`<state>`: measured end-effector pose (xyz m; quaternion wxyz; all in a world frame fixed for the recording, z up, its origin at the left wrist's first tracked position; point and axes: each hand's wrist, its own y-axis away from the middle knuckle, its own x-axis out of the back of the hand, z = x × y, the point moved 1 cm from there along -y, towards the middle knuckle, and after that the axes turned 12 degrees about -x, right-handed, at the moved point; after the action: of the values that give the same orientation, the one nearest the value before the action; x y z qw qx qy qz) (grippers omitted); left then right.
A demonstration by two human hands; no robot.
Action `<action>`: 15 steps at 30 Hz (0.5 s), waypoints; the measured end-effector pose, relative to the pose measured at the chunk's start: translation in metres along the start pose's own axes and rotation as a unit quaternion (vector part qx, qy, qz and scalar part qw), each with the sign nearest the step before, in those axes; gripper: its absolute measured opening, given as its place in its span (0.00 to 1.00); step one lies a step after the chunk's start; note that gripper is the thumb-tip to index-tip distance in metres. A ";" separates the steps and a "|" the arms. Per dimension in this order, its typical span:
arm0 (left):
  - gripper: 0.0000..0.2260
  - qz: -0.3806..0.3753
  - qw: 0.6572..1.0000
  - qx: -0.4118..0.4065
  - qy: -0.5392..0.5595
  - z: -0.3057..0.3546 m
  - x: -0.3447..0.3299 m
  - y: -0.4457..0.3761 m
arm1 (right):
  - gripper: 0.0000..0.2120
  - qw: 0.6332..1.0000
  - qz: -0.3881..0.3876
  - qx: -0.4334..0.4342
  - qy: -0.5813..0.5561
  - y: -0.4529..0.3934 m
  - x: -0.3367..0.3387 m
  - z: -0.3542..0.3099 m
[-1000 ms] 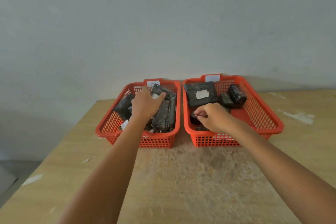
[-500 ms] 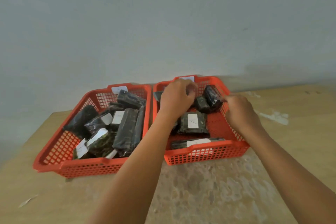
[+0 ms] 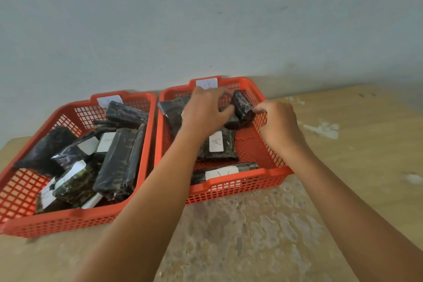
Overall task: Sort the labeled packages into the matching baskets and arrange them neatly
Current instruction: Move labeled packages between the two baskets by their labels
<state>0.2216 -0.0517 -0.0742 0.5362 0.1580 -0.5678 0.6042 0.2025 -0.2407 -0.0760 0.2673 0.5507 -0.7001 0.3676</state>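
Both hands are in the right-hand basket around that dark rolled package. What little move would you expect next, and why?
Probably laying the rolled package flat beside the package marked A. The right hand pinches its end, the left hand steadies it, and it sits tilted against the right basket wall.

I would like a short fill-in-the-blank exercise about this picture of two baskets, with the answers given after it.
1. Both hands work inside the ____ basket.
2. The package lying flat below the left hand bears a white label with the letter ____.
3. The right hand pinches the end of a dark ____ package near the basket's right wall.
4. Both baskets stand on a ____ table.

Missing words: right; A; rolled; wooden
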 end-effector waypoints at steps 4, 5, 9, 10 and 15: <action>0.31 -0.222 0.964 0.007 -0.144 0.007 -0.033 0.001 | 0.25 1.000 -0.015 0.007 0.001 0.000 0.001 0.000; 0.31 -0.225 0.961 0.008 -0.160 0.004 -0.035 0.002 | 0.26 1.000 -0.017 0.009 0.002 0.000 0.001 -0.001; 0.29 -0.153 0.980 0.056 -0.115 -0.003 -0.029 0.004 | 0.26 0.999 -0.026 0.016 0.023 0.001 0.001 -0.001; 0.26 -0.135 0.985 0.070 -0.075 -0.004 -0.027 0.002 | 0.26 0.999 -0.026 0.017 0.025 0.002 0.001 -0.001; 0.15 -0.016 0.980 0.155 0.122 -0.009 -0.016 -0.010 | 0.27 0.999 -0.024 0.017 0.017 0.003 0.002 -0.003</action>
<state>0.2396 -0.0539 -0.0841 0.5800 0.1733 -0.3952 0.6909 0.1994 -0.2389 -0.0736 0.2787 0.5652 -0.6757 0.3826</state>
